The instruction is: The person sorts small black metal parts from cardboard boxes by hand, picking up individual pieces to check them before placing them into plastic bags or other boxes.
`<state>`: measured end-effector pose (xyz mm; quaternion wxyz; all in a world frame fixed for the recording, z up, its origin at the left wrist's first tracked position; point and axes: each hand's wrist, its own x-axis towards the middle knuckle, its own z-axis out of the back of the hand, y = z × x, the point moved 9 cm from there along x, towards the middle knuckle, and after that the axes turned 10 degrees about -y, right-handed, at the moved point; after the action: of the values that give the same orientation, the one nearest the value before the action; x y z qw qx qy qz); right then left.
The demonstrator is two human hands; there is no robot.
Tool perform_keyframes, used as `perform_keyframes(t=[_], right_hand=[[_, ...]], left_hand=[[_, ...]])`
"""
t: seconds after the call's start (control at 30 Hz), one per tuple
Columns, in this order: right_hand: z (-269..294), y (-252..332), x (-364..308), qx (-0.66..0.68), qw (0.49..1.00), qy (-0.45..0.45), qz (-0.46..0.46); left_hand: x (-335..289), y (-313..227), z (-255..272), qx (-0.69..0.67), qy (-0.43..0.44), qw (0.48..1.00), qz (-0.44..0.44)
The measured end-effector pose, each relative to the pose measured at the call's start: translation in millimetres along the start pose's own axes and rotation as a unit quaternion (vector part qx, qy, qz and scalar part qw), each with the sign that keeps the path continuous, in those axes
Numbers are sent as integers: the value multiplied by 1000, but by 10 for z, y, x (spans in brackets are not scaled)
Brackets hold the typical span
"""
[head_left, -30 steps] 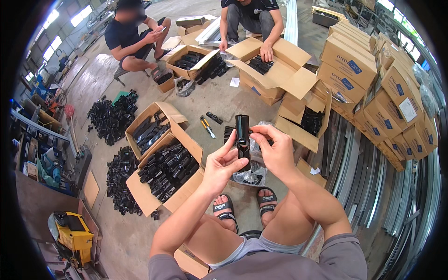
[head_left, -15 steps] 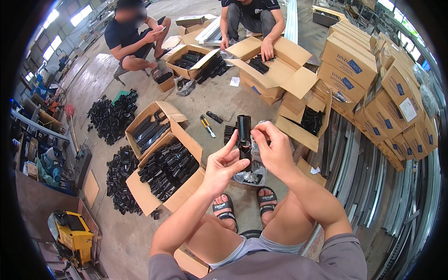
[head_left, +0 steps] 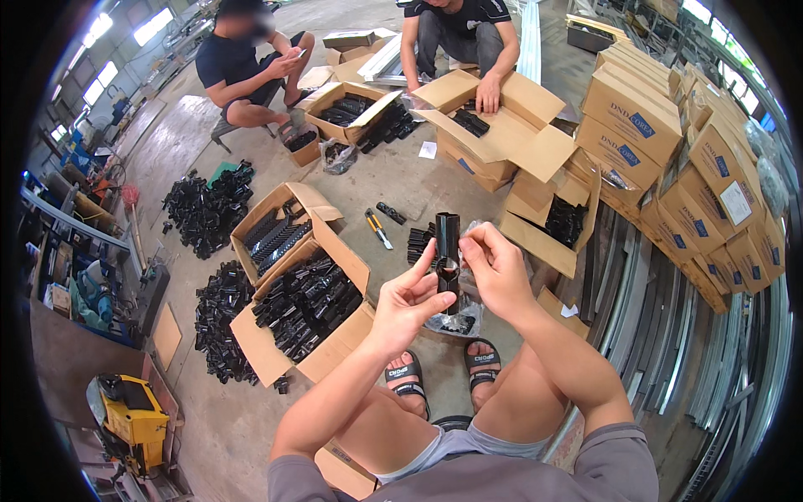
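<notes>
Black plastic tube fitting, upright, short bar with a round collar midway, held just above the clear bag of parts. Right hand pinches its side; left hand fingertips press the collar, fingers half-curled.

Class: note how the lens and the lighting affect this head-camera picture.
Head view: fisheye bends the metal rails toward the dark round rim; windows top left blow out white; even daylight, soft shadows; the black part between the left hand and right hand stays sharp.
</notes>
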<state>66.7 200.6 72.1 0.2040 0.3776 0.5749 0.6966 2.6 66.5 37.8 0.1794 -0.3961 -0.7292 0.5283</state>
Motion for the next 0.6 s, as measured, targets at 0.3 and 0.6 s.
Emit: perform_keyframes(t=[0.3,0.6], right_hand=[[17,27,-3,-49,999,14,-10],[8,143,22,-102,993,36,40]], left_hand=[[-4,0,-7,-15,0,1000,4],[3,11,-35,-19,16,1000,-7]])
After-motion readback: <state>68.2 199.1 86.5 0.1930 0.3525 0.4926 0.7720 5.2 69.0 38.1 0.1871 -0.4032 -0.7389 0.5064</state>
